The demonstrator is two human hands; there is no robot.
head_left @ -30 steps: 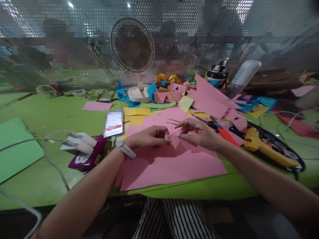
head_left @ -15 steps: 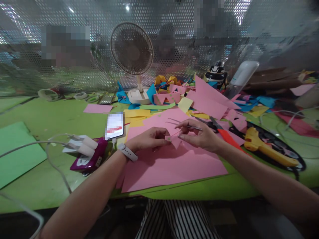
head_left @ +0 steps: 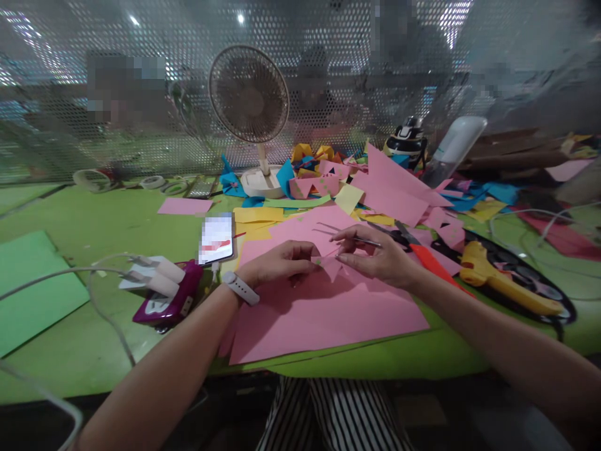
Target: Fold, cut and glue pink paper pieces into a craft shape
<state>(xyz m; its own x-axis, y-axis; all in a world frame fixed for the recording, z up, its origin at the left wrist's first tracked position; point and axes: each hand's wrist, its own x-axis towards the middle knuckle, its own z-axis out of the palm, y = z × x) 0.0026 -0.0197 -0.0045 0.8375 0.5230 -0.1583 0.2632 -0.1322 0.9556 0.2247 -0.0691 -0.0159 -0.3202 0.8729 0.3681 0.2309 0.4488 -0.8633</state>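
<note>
Above a large pink paper sheet (head_left: 328, 326), both hands meet at a small folded pink paper piece (head_left: 332, 269) with green marks on it. My left hand (head_left: 295, 260) pinches its left side between thumb and fingers. My right hand (head_left: 370, 254) is closed around a pair of thin metal tweezers (head_left: 369, 242), whose two slender prongs point left over the sheet. The thumb and a fingertip of that hand also touch the right side of the pink piece. My fingers hide part of the folds.
Left of the sheet are a phone (head_left: 216, 238) and a purple power strip (head_left: 171, 294) with white plugs and cables. To the right lie a yellow glue gun (head_left: 507, 275) on a black tray and an orange-red strip (head_left: 436, 266). Behind stand a fan (head_left: 251, 94) and heaped paper scraps (head_left: 323, 169).
Both hands keep their hold on the pink paper piece, and the tweezers stay in the right hand. Only a very slight shift of the view shows.
</note>
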